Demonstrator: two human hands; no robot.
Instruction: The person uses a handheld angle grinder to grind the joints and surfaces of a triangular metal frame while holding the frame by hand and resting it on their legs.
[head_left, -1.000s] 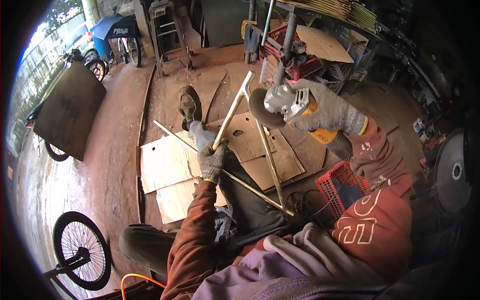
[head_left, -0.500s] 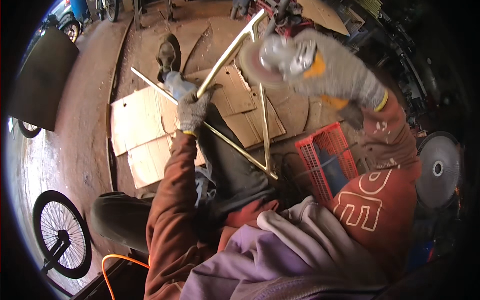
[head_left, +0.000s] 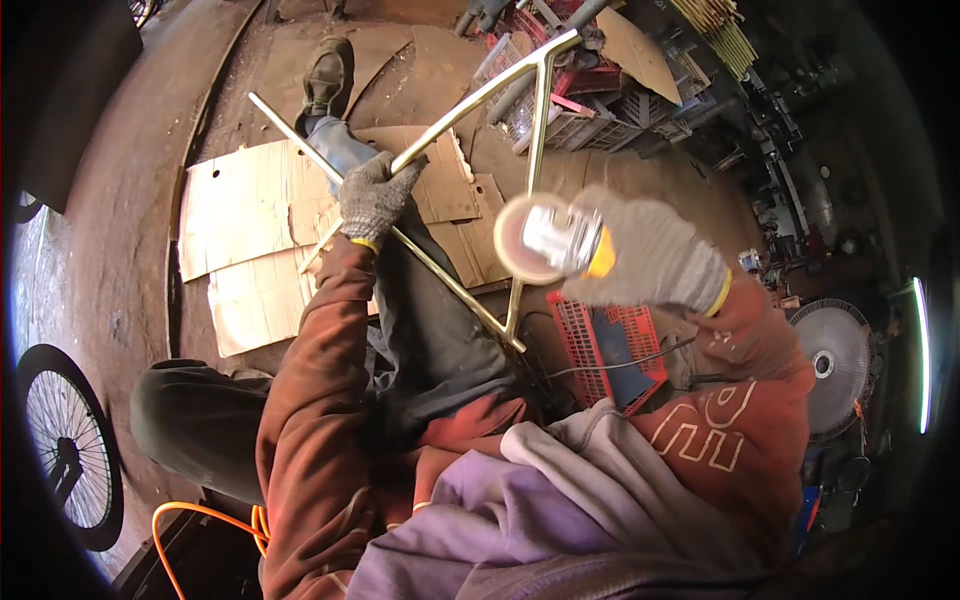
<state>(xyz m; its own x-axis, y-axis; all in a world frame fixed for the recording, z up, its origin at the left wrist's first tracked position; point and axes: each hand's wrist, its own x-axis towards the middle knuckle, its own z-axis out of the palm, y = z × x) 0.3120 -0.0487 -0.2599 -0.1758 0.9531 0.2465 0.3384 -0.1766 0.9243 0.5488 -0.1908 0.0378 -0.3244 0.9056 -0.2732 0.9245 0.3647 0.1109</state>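
1. Right hand, gloved, has dropped lower in view and nearer; fingers wrapped round angle grinder, disc facing camera.
2. Left hand, arm extended, still grips the yellow tube frame over cardboard on floor.

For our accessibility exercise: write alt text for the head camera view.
A seated person's gloved left hand grips a pale metal tube frame while the gloved right hand holds up an angle grinder. Cardboard sheets cover the dirt floor.

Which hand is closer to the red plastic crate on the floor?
The right hand. It holds a grinder just above the red crate. The left hand is farther away, gripping the yellow metal frame.
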